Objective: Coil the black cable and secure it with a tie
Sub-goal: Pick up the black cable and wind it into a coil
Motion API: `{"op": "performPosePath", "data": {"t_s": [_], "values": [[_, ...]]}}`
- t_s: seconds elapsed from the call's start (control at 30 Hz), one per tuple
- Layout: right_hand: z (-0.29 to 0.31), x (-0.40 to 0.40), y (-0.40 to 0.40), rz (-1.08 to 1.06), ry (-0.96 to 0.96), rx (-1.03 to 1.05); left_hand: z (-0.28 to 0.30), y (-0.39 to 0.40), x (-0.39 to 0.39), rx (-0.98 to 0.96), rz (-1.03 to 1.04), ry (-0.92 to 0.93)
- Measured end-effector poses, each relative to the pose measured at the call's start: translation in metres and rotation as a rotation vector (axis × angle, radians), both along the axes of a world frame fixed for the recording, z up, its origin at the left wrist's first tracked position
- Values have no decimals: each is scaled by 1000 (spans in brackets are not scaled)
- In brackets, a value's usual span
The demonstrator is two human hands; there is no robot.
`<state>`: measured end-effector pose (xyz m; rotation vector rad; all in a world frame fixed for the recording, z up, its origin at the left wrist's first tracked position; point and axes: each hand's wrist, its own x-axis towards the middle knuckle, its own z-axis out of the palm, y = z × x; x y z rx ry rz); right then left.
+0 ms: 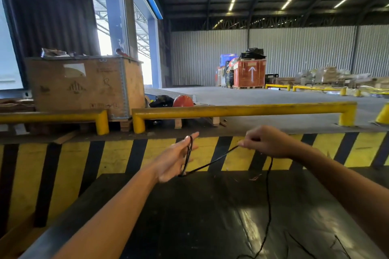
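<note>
Above the black table [210, 216], my left hand [175, 156] stretches flat, fingers spread wide, black cable [212, 161] looped around them. My right hand [266, 143] pinches the cable taut; its slack drops onto the table.

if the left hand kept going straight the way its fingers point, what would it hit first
Probably the yellow guard rail. The left hand, black cable looped over it, points forward and slightly right; nothing shows between, though depth is unclear.
</note>
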<state>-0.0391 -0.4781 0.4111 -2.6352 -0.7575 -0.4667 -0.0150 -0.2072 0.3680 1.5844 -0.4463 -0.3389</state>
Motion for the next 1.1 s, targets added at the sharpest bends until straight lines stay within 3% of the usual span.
{"op": "performPosePath", "data": {"t_s": [0.17, 0.23, 0.33, 0.4, 0.47, 0.57, 0.63, 0.7, 0.77, 0.83, 0.93, 1.03, 1.1], "values": [[15, 11, 15, -33, -256, 109, -8, -32, -17, 248, -390, 164], [4, 16, 25, -64, -280, 174, -6, -41, -22, 153, -529, 210], [-27, 14, 31, -76, -197, 296, 5, -42, -24, -138, -635, 237], [-56, 10, 41, 6, -130, 182, 16, -41, -25, -339, -685, 201], [-82, 4, 57, 30, 27, 130, 32, -43, -29, -509, -595, 134], [-104, -5, 71, 55, 248, 189, 53, -39, -23, -635, -216, -15], [-98, -6, 64, 68, 293, 145, 56, -30, -15, -557, 27, -159], [-79, -7, 51, 74, 297, 38, 45, -13, -2, -338, 260, -295], [-55, -6, 34, 63, 259, -44, 28, 7, 11, -65, 365, -326], [-32, -2, 15, -2, 130, -95, 5, 24, 20, 235, 271, -289], [-9, 8, -8, -137, -104, -38, -18, 21, 12, 577, -47, -148], [-6, 17, -5, -207, -288, 79, -18, -3, -8, 575, -399, 44], [-15, 22, 3, -260, -326, 207, -12, -17, -18, 421, -541, 119]]}}
